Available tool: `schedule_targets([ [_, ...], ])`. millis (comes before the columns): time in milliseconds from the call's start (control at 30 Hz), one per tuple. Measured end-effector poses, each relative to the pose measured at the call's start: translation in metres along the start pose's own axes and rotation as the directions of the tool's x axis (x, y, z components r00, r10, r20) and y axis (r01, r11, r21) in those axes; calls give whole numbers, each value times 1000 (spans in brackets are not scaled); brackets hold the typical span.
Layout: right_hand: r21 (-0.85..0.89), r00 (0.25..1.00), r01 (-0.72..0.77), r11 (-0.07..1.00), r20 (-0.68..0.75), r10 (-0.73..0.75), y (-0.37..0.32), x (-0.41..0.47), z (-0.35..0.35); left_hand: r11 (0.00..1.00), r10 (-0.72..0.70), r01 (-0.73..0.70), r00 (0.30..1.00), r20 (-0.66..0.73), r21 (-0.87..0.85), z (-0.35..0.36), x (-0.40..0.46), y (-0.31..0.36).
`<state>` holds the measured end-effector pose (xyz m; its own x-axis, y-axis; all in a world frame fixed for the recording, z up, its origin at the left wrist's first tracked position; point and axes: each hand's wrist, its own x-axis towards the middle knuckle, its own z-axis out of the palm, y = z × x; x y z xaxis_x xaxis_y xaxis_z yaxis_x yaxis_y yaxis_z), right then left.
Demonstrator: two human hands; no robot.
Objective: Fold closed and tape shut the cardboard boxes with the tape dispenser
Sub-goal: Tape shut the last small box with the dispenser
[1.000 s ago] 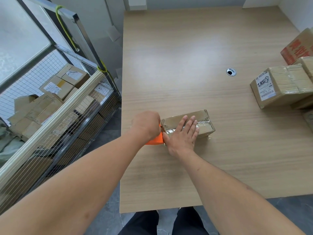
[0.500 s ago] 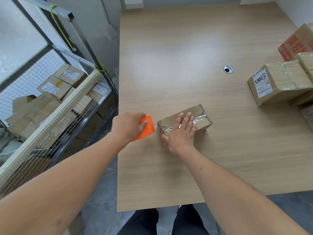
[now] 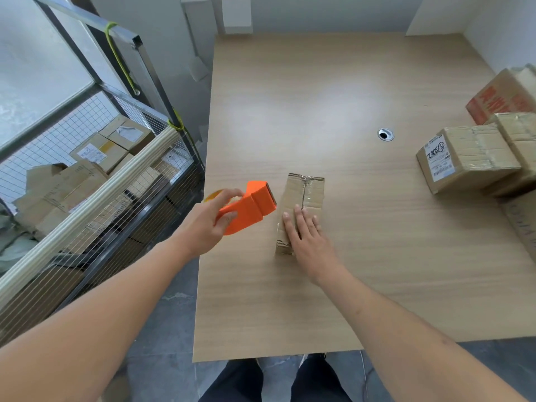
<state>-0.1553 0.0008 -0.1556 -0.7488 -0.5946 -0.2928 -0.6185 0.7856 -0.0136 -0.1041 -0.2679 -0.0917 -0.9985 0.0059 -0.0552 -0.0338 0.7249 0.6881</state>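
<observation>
Moved: your small brown cardboard box (image 3: 303, 204) has turned, long axis now running 12 to 6; the dispenser has lifted clear.
Left hand (image 3: 210, 224): fingers curled round the orange plastic tape dispenser (image 3: 251, 208), held at the box's 9 o'clock.
Right hand (image 3: 306, 237): flat, fingers straight, pressing the box's near end onto the pale wooden bench (image 3: 362, 91).
Progress: flaps closed and some tape across the top; centre seam probably still to tape.
Remaining: stacked boxes (image 3: 467, 159) at 2 o'clock already look taped.

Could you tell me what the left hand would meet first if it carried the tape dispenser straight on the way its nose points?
Most likely the box: the dispenser in the left hand aims right at its side, though height is unclear.
</observation>
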Motion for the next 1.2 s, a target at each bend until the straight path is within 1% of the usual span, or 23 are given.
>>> schedule_targets([
  [67,74,996,83,994,21,-85,11,0,-1,998,44,-43,999,-14,34,3,-4,-1],
  [100,195,994,99,976,32,-107,17,2,-4,997,55,-54,998,-18,57,4,-6,-2],
  [133,381,994,75,922,44,-99,22,4,-10,994,71,-70,997,-13,90,4,-8,-2],
  [167,586,998,25,810,38,-59,26,4,-18,986,102,-101,995,-2,131,4,-10,-2],
  [200,755,1000,-23,655,8,26,29,5,-25,974,144,-143,990,11,177,5,-12,-1],
  [233,865,990,-47,500,-28,141,29,7,-33,957,194,-192,981,16,216,5,-14,0],
  [267,923,967,-33,383,-67,246,29,9,-40,938,246,-241,969,11,250,6,-15,1],
  [300,942,943,4,336,-115,312,29,12,-47,917,296,-284,955,1,281,7,-15,3],
  [333,946,925,41,322,-158,345,28,16,-55,896,337,-319,941,-6,310,7,-15,5],
  [400,942,918,98,322,-210,336,22,20,-72,856,399,-370,917,-5,359,8,-13,8],
  [500,937,943,116,330,-209,259,13,23,-92,800,470,-434,883,17,415,8,-11,11],
  [567,933,955,108,342,-193,225,11,24,-98,783,485,-452,874,35,426,7,-12,13],
  [667,935,960,92,342,-174,218,13,24,-98,769,486,-445,873,32,459,9,-13,14],
  [767,934,961,121,336,-195,195,11,21,-97,760,485,-452,873,53,467,10,-12,15],
  [900,955,968,132,264,-182,174,6,25,-98,709,522,-504,845,113,494,14,-11,17],
  [967,958,972,129,256,-174,159,4,28,-101,697,538,-523,834,125,491,17,-10,19],
  [1000,951,971,139,277,-185,149,3,29,-102,694,543,-530,830,128,487,19,-9,19],
  [1067,903,964,191,384,-246,100,2,31,-105,685,561,-552,816,139,476,21,-7,21],
  [1133,802,946,283,527,-324,-16,1,33,-109,663,579,-579,798,165,474,23,-6,22],
  [1200,714,935,333,616,-334,-117,1,36,-111,648,587,-595,788,187,475,23,-5,22],
])
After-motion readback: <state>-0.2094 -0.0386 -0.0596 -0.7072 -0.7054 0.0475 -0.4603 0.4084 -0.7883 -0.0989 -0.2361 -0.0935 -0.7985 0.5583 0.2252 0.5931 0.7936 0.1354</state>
